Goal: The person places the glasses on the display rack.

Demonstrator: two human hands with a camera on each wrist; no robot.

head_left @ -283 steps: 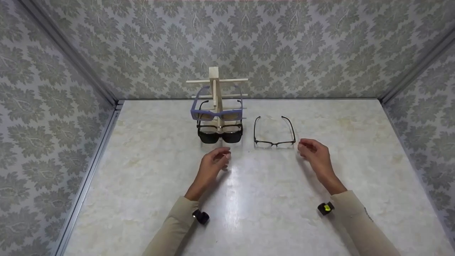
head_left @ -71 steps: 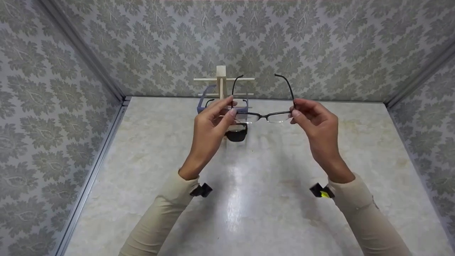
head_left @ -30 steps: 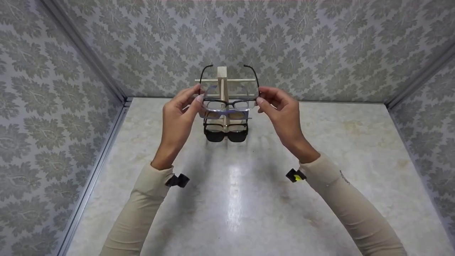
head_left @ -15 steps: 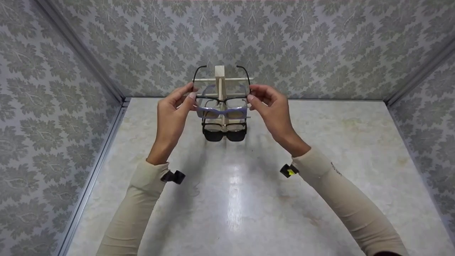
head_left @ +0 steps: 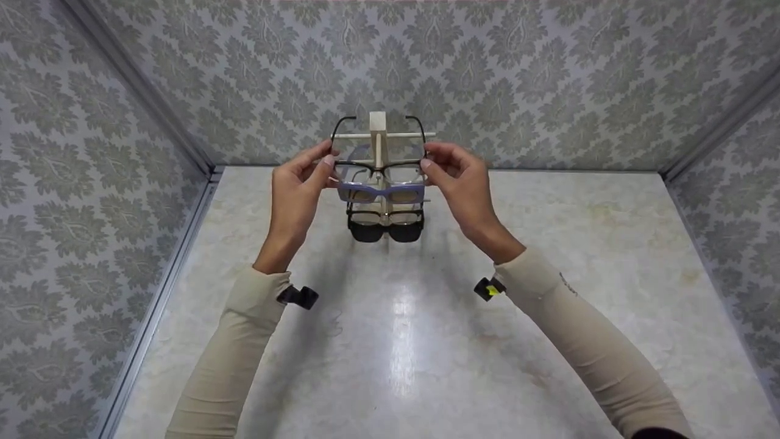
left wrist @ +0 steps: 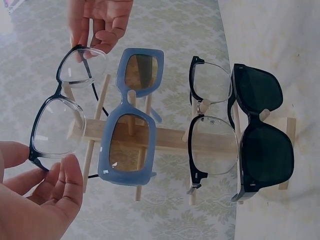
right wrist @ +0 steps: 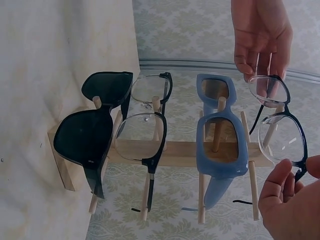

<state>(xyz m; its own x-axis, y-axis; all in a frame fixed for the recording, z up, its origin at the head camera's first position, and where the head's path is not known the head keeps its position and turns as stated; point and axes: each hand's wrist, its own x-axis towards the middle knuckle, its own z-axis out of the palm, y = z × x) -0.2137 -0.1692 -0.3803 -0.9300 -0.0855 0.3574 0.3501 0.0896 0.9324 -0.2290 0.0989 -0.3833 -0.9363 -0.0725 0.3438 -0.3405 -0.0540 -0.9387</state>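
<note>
Both hands hold a pair of eyeglasses with black upper rims (left wrist: 35,125) and clear lower rims, at the top of a wooden display stand (head_left: 378,122). My left hand (head_left: 297,186) pinches the left hinge corner between thumb and fingers; my right hand (head_left: 464,183) pinches the right one. The temples are unfolded, reaching back on either side of the post, past the top crossbar. In both wrist views the bridge is right at the top peg's tip. Just below hang blue-framed sunglasses (left wrist: 130,150) with brown lenses.
Lower on the stand hang black half-rim glasses (left wrist: 191,145) and, lowest, black sunglasses (left wrist: 267,155) with dark lenses. The stand rises from a marbled table (head_left: 548,244), near the patterned back wall (head_left: 524,91). Patterned side walls flank the table.
The eyeglasses lay on the table right of the stand; both hands have lifted them and carried them left to its top. Over the last half second they shift only slightly.
</note>
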